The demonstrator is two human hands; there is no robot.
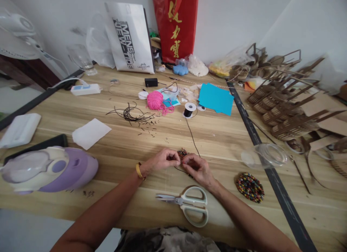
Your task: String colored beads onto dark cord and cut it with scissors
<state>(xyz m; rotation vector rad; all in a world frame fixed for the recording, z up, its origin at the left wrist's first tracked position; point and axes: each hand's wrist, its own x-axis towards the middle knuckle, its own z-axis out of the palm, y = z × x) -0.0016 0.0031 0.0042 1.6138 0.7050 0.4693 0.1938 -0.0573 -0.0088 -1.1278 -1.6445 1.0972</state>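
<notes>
My left hand point(167, 158) is closed in a pinch, and a thin black cord point(179, 169) runs from under its fingers toward the other hand. Close beside it, the fingertips of my right hand point(199, 169) are pinched together on a strand of small coloured beads, with a reddish bead showing at the tips. More of the beaded strand point(183, 153) lies on the table just behind the fingers, partly hidden by them. From a white spool point(188, 110), black cord stretches forward to my right hand. Scissors point(187, 203) with pale handles lie slightly apart in front of both hands.
A coil of beaded strands point(249, 187) lies to the right. Cut black cords point(132, 114), pink yarn point(155, 100) and blue sheets point(216, 98) are farther back. Woven baskets point(284, 111) crowd the right side; a purple-and-white appliance point(67, 167) stands left.
</notes>
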